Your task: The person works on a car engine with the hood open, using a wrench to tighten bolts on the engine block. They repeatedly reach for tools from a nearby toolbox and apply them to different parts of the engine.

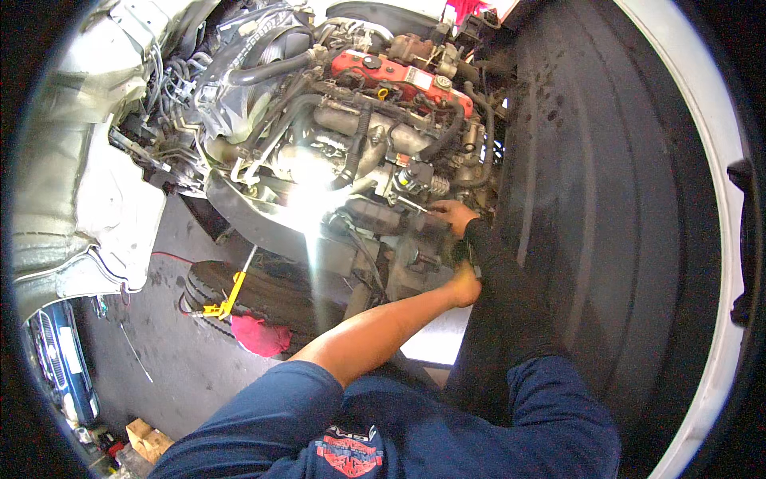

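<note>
My right hand [453,214], at the end of a dark sleeve, reaches into the right side of the engine. Its fingers are closed on a slim, shiny metal rod [412,205] that points left, beneath a black electrical part [415,177]. Whether the rod belongs to a tool, I cannot make out. My left hand [465,286] is just below, close to a dark boxy part [419,259] under the engine. Its wrist is bent and its fingers are hidden. Above both hands lies the engine with its red valve cover [399,73] and a yellow dipstick ring [382,94].
A bright work light [311,188] glares at the engine's lower left. Below it, a yellow clamp-like tool [230,299] and a pink cloth [261,336] rest at the tyre [275,291]. A dark ribbed panel [606,199] rises along my right. A car [62,359] stands far left.
</note>
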{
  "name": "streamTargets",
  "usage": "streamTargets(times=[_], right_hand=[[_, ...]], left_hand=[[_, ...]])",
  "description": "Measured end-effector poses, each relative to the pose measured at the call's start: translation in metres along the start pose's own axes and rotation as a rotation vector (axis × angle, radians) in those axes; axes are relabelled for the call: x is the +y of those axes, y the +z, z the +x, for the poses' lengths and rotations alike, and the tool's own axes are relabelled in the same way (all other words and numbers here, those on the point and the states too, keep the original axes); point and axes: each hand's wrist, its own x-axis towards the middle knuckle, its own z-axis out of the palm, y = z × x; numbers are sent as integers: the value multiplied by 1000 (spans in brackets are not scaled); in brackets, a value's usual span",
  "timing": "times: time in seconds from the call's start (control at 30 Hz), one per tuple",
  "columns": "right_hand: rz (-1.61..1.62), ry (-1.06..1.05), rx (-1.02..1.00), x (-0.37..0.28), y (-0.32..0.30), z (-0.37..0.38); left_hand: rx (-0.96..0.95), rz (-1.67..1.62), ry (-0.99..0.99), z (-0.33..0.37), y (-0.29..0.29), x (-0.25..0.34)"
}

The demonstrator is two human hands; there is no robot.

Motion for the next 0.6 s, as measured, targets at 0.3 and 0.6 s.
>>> streamTargets(times=[0.3, 0.6], right_hand=[[403, 505, -164, -25, -24, 26], [421, 752, -168, 17, -55, -53]], left_hand=[[41, -302, -15, -10, -48, 46], [34, -220, -222, -26, -72, 97]])
